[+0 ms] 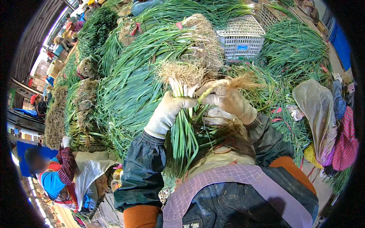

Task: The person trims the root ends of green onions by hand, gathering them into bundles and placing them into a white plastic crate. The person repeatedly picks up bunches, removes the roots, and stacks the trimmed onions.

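My left hand point(171, 109), in a pale knit glove, is closed round the white stems of a bunch of green onions point(182, 134). The bunch's pale roots point away from me and its green leaves hang down towards my lap. Close on the right, my right hand point(228, 99), gloved too, pinches a yellowish stalk point(206, 94) between its fingers, beside the bunch. Brown stringy roots point(243, 82) stick out over that hand. Below the hands, more dark roots and leaves lie against a plastic apron point(225, 158).
Large heaps of green onions point(137, 65) spread ahead and to the left. A white plastic crate point(242, 38) stands upside or lidded at the back right, beside another leaf pile point(293, 51). A person point(54, 176) works at the left; another person point(342, 131) is at the right.
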`<state>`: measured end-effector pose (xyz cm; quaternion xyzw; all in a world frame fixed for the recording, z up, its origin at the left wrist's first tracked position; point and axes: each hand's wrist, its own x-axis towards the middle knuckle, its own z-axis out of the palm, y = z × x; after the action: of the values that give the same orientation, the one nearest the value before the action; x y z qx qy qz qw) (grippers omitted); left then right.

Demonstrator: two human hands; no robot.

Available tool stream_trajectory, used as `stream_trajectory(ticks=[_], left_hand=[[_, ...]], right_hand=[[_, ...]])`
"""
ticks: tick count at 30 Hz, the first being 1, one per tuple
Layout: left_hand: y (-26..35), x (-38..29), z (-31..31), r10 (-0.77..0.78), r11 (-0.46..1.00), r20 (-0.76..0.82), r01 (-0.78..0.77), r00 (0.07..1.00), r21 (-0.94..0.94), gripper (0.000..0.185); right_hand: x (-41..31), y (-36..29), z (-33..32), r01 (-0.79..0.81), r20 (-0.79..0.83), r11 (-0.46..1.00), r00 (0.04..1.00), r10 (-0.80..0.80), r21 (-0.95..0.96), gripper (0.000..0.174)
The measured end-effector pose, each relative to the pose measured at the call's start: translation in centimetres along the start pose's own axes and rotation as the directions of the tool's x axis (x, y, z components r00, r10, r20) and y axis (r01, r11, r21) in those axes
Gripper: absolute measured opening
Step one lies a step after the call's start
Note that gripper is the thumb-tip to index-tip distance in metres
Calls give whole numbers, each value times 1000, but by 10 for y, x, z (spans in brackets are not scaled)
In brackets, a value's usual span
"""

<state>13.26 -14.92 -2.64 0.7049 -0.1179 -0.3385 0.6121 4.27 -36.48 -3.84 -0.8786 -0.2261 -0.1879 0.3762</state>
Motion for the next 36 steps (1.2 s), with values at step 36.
stream_trajectory(ticks=[36], left_hand=[[-7, -20, 20, 16, 999, -204, -10, 979, 31, 40]], right_hand=[[-15, -38, -83, -382, -702, 923, 647, 298, 41, 36]])
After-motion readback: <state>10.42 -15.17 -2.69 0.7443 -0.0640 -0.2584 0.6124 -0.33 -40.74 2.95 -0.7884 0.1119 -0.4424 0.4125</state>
